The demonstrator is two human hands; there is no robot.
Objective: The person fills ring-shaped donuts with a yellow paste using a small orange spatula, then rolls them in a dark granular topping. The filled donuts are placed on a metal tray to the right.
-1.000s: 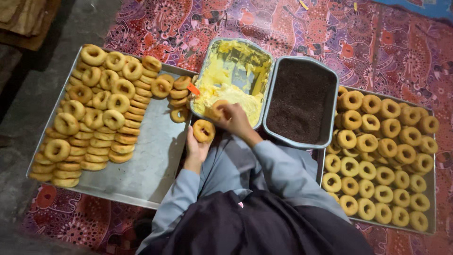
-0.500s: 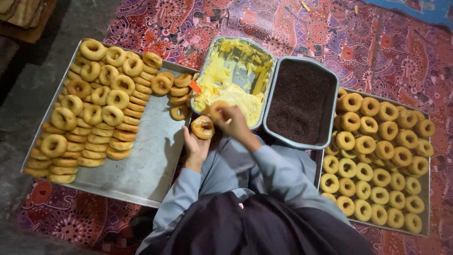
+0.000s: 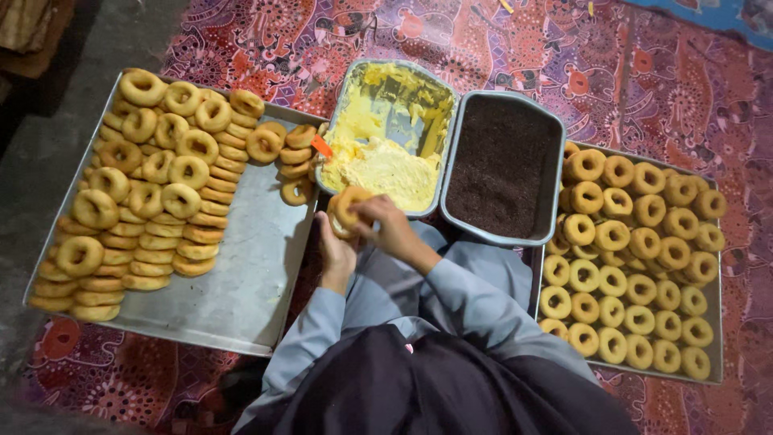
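Left hand point(image 3: 334, 250) cupped under ring pastry point(image 3: 348, 209), gripping it just below cream tin point(image 3: 392, 137). Right hand point(image 3: 386, 227) curled over same pastry from right, fingers closed on its edge. Dark-filling tin point(image 3: 503, 165) beside cream tin, touching. Left tray point(image 3: 233, 282): stacked rings piled at far side. Right tray point(image 3: 713, 322): rings laid flat in rows. Patterned red cloth point(image 3: 660, 72) beneath all.
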